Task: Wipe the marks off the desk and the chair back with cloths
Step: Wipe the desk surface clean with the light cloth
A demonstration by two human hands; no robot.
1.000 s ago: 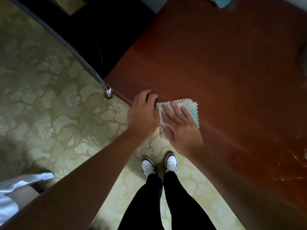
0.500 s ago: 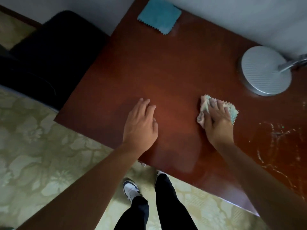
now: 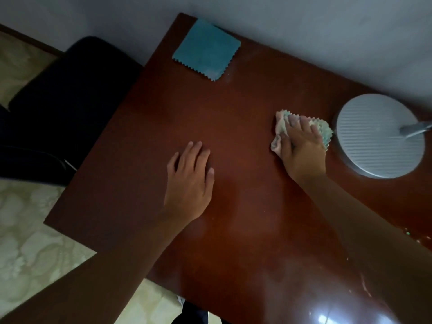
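A reddish-brown desk (image 3: 233, 94) fills the view. My right hand (image 3: 301, 150) presses a crumpled pale green and pink cloth (image 3: 279, 127) onto the desk, fingers spread flat over it, just left of a lamp base. My left hand (image 3: 190, 181) lies flat on the desk's middle, fingers straight, holding nothing. A blue cloth (image 3: 207, 49) lies spread at the desk's far left corner. A black chair (image 3: 70, 101) stands left of the desk. White marks (image 3: 364, 286) streak the desk at the lower right.
A round grey ribbed lamp base (image 3: 378, 136) with a metal stem stands on the desk at the right, close to the cloth. A pale wall runs behind the desk. Patterned cream floor (image 3: 30, 253) lies to the left and below.
My right hand has slid the pale cloth from the desk's near left edge across to beside the lamp base. My left hand left the desk edge and now lies flat mid-desk.
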